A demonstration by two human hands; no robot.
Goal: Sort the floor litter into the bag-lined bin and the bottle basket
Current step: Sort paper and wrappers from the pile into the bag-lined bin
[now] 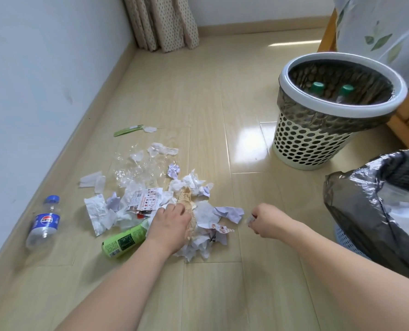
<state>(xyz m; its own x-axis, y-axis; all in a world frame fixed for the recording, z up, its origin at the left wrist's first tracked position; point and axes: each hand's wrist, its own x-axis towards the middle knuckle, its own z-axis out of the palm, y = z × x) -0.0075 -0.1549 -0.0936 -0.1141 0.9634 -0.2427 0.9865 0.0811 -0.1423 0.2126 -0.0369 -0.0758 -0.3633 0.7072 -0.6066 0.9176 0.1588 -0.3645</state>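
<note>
A heap of crumpled white paper (194, 185), clear plastic film (139, 168) and a brown stained wrapper (186, 199) lies on the wooden floor. My left hand (170, 223) rests on the heap over the brown wrapper, fingers curled into the litter. My right hand (267, 220) pinches a small paper scrap (250, 219) just right of the heap. A green bottle (124, 242) lies beside my left wrist. A clear blue-capped bottle (44, 223) lies near the left wall. The perforated cream basket (303, 149) holds two green-capped bottles (318, 88). The black bag-lined bin (356, 211) stands at right.
A green strip (127, 131) and a white scrap (151, 129) lie farther back on the floor. A curtain (160, 22) hangs at the back wall. Wooden furniture (408, 125) stands behind the basket. The white wall (38, 91) runs along the left.
</note>
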